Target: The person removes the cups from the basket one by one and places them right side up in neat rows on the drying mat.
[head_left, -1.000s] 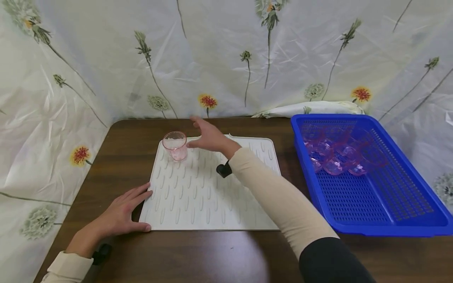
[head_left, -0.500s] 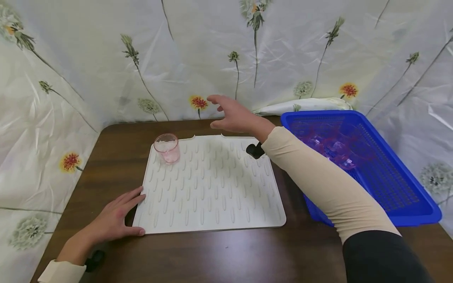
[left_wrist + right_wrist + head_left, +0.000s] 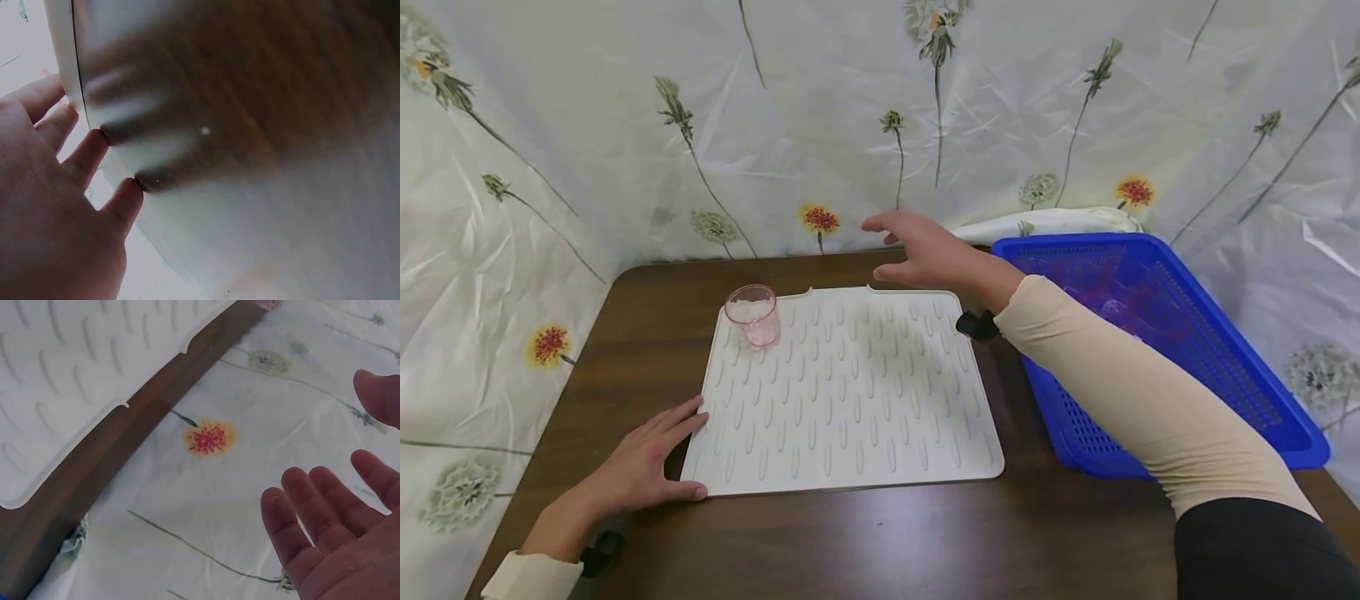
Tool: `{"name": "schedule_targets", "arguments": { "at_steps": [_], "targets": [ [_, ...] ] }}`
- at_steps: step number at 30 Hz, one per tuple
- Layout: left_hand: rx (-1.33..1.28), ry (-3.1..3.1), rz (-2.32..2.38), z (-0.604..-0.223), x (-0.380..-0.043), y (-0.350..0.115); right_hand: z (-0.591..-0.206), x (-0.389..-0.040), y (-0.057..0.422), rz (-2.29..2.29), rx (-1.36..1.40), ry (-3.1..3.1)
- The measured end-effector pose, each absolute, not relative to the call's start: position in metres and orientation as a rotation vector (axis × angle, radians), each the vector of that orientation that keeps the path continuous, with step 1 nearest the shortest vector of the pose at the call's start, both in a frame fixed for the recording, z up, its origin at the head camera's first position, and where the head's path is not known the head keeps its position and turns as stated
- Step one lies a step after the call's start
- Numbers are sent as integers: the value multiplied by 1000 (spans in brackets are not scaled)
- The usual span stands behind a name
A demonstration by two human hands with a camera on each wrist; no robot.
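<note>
A clear pink glass [image 3: 754,317] stands upright at the far left corner of a white ridged drying mat [image 3: 842,400]. My left hand [image 3: 634,467] rests at the mat's near left edge, fingers spread, fingertips touching its side and the table; the left wrist view shows its fingertips [image 3: 128,194] on the wood. Above the far right part of the mat hovers my right hand [image 3: 928,250], fingers relaxed and apart, holding nothing. In the right wrist view that hand [image 3: 350,537] has bare space between thumb and fingers.
A blue perforated basket [image 3: 1262,350] sits at the right, with several pink glasses [image 3: 1120,312] inside, partly hidden by my right forearm. Flowered sheeting [image 3: 820,108] hangs behind and beside the brown wooden table [image 3: 850,542].
My right hand has drawn away from the pink glass, moving right toward the basket. The glass stays on the mat, and my left hand keeps its place at the edge.
</note>
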State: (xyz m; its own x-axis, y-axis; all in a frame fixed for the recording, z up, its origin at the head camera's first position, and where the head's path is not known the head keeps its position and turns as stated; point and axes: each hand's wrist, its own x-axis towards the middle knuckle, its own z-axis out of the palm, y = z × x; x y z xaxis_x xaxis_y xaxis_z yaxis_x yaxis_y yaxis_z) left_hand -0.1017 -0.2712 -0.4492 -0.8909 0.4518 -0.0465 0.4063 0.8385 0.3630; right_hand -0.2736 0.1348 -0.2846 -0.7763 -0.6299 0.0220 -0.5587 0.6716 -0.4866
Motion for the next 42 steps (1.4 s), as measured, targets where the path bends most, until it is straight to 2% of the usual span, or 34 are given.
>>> {"name": "schedule_targets", "arguments": {
  "at_steps": [8,15,28,34,42],
  "targets": [
    [677,2883,539,-451,-101,-272,-289,-259,163,-789,-988,2742],
    [692,2897,549,-453,-100,-273,-293,-249,206,-808,-943,2834],
    [665,2895,561,-452,-101,-274,-294,-226,321,-707,-630,3049],
    [660,2893,548,-450,-101,-272,-305,-220,375,-835,-503,3074],
    [661,2894,550,-450,-101,-272,-318,-218,415,-765,-374,3098]
  ]
}}
